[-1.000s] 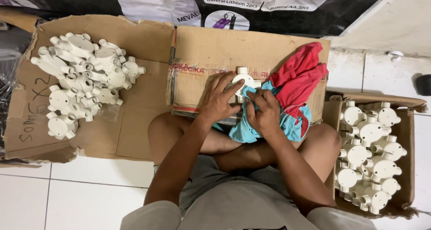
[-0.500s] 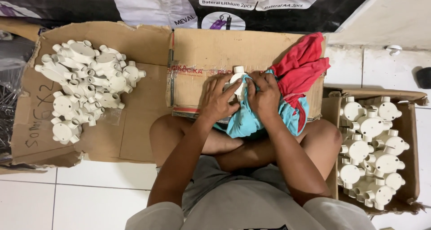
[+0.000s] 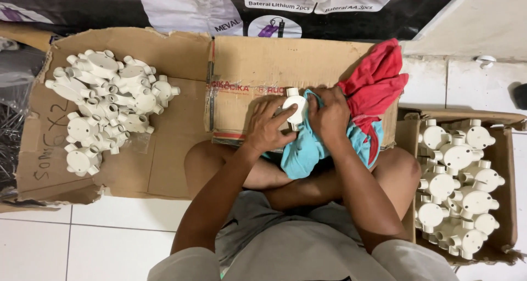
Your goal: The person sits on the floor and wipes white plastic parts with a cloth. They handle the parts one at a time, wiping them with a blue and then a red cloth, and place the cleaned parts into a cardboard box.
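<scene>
The left hand (image 3: 267,128) grips the white fitting (image 3: 295,107), now turned rounder side up. The right hand (image 3: 329,115), just beside it, has bunched the teal cloth (image 3: 307,149) tighter against it.

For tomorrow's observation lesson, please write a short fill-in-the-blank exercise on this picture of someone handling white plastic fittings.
1. The left hand holds a white conduit junction box over a closed ____ box.
2. The right hand presses a ____ and red cloth against that fitting.
3. The open box of fittings lies on the person's ____ side.
4. The loose pile of fittings lies on flattened ____.

Missing words: cardboard; turquoise; right; cardboard
</scene>
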